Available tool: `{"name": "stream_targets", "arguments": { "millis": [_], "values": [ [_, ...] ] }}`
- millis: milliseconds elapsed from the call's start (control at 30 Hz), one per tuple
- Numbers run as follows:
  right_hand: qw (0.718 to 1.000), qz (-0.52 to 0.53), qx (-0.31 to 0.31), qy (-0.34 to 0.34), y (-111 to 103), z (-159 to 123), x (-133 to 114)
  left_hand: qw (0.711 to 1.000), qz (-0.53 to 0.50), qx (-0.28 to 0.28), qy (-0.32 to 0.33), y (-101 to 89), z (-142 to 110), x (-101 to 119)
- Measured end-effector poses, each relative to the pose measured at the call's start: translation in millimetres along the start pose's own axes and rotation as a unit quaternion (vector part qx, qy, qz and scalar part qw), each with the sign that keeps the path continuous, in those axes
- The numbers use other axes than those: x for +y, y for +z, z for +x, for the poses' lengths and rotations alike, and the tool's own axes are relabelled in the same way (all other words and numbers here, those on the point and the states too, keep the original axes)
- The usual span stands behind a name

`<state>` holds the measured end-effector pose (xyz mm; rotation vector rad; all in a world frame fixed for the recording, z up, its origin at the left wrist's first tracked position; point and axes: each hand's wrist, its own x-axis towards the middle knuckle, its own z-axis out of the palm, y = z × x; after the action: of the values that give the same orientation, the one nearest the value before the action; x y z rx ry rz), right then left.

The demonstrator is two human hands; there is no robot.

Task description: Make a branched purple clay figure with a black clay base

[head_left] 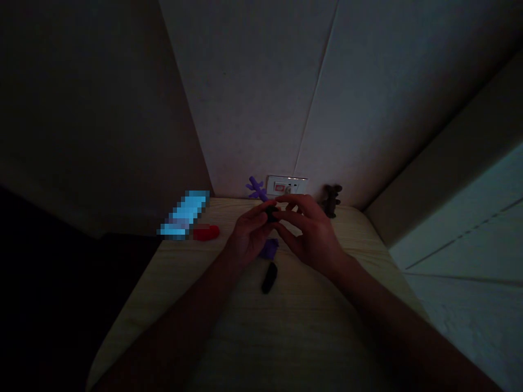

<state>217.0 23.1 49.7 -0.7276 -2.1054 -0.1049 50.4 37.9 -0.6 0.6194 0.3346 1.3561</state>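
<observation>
My left hand (249, 231) and my right hand (312, 231) meet above a light wooden table (318, 326), and both pinch a small dark object (272, 211) between their fingertips. Under the hands lies a purple piece (269, 248). A short black piece (269, 277) rests on the table just nearer to me. The light is dim, so I cannot make out what the dark object is.
A red piece (206, 233) lies at the left of the table beside a glowing blue blurred patch (184, 214). A purple branched figure (256, 188) and a dark figure (332, 199) stand by the back wall, either side of a wall socket (286, 187).
</observation>
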Motion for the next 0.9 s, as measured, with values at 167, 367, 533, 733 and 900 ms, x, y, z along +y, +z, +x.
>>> {"name": "stream_targets", "arguments": {
  "millis": [167,367,533,733,900],
  "values": [
    [0.999,-0.039,-0.009,-0.003,-0.2,-0.1,-0.5,1.000,0.016,0.001,-0.002,-4.3,-0.2,-0.3],
    [0.999,-0.032,0.039,-0.018,-3.1,-2.5,0.3,1.000,0.015,0.005,-0.004,-4.5,-0.9,1.8],
    [0.999,-0.035,0.033,0.004,-2.1,-2.7,0.6,1.000,0.019,0.008,0.000,-3.2,-1.5,2.3],
    [0.994,-0.097,0.024,-0.052,4.1,-3.4,-3.4,1.000,0.005,-0.003,0.008,-2.1,-0.4,0.9],
    [0.983,-0.169,0.025,-0.068,5.2,-4.2,-6.4,1.000,0.005,0.007,0.004,-2.5,-0.6,-0.8]
  ]
}}
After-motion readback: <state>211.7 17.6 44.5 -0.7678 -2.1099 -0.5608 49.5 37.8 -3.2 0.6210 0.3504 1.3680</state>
